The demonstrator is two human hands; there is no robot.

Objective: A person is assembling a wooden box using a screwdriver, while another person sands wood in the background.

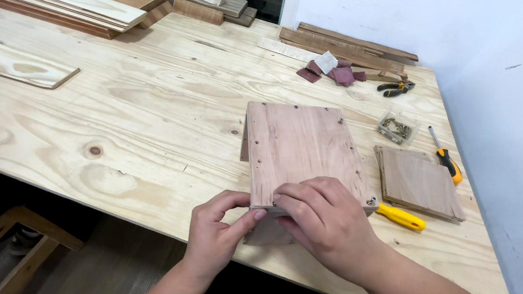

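Head view is showing both hands at the near edge of a small wooden box (301,153) that is standing on the plywood workbench (152,113): the left hand (214,230) is pinching its near left corner with thumb and fingers, and the right hand (324,217) is lying curled over the near edge, pressing on the top panel. Just to the right of the right hand a yellow-handled tool (400,217) is lying, beyond it a stack of thin wooden squares (420,184), and further away a small clear box of screws (397,128).
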